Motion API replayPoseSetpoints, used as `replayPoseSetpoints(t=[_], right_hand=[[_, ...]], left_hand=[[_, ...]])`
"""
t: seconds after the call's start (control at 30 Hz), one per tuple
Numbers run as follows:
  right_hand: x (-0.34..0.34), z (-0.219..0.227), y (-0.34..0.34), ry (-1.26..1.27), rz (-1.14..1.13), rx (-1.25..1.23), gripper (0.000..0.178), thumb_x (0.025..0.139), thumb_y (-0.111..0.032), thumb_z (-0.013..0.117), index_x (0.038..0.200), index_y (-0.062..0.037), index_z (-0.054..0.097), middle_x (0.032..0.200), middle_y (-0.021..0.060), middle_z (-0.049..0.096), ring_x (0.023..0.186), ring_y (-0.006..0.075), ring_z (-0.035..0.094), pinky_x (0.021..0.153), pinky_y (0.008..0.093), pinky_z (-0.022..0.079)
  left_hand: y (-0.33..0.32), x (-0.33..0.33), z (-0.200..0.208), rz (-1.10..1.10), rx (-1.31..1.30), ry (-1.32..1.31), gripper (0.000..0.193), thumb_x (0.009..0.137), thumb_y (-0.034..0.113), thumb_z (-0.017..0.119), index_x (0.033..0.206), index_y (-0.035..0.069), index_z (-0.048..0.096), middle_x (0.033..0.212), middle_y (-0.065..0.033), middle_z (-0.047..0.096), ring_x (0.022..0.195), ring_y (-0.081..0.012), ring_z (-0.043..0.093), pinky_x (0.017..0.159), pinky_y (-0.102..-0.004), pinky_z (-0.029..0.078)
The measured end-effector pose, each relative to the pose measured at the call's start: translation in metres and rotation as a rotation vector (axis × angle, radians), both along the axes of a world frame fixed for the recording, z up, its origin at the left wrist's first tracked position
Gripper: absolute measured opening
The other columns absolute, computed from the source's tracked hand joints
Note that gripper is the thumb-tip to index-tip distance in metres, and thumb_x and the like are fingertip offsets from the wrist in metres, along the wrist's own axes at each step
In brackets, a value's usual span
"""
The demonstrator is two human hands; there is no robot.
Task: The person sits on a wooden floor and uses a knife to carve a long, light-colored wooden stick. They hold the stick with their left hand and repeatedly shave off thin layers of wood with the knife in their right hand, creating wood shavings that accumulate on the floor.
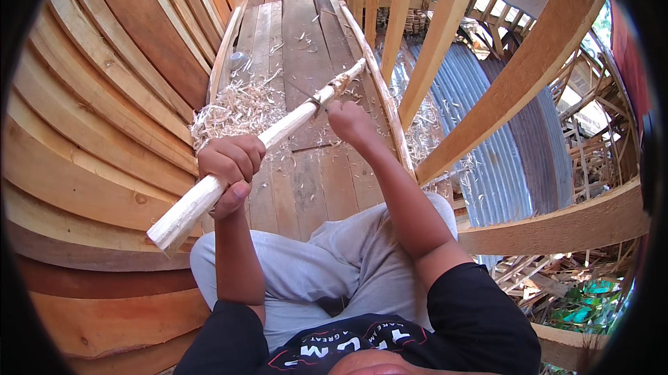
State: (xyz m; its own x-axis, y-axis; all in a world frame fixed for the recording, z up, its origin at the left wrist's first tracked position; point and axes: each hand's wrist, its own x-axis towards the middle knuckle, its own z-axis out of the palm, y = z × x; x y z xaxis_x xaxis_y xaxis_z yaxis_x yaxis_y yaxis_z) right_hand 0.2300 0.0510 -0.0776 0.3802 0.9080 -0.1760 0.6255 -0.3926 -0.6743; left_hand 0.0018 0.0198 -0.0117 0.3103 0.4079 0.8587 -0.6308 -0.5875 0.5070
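A pale, whittled wooden stick (296, 119) slants across in front of me, its thick cut end at the lower left and its thinner end, with brown bark patches, at the upper right. My left hand (231, 166) is wrapped around its thicker half. My right hand (350, 123) is closed in a fist beside the far half. From that fist the thin dark blade of a knife (316, 101) lies across the stick; its handle is hidden by the fingers.
Curly wood shavings (240, 112) are heaped on the plank floor (306, 48), near a small clear round object (239, 60). Upright boards (90, 97) line the left. Wooden railing slats (445, 34) stand at the right, with corrugated metal sheets (480, 131) and scrap wood beyond and below.
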Motion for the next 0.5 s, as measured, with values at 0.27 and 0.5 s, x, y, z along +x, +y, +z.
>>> replayPoseSetpoints(t=[0.27,0.5], right_hand=[[-0.012,-0.027,0.013,0.172,0.035,0.130,0.067,0.099,-0.048,0.030,0.094,0.0064,0.067,0.099,0.0336,0.064,0.099,0.0486,0.061,0.088,0.0502,0.045],[-0.003,-0.036,0.007,0.091,0.086,0.287,0.066,0.101,-0.042,0.029,0.073,0.0058,0.065,0.078,0.0301,0.065,0.077,0.0479,0.063,0.073,0.0523,0.047]], left_hand=[[0.019,-0.007,-0.014,0.307,0.069,-0.156,0.039,0.085,0.047,0.069,0.081,0.016,0.046,0.073,0.0037,0.039,0.085,-0.0164,0.044,0.092,-0.0403,0.035],[0.005,-0.005,-0.006,0.092,-0.121,-0.209,0.046,0.091,0.043,0.057,0.062,0.016,0.033,0.055,0.0040,0.030,0.054,-0.0120,0.029,0.062,-0.0319,0.028]])
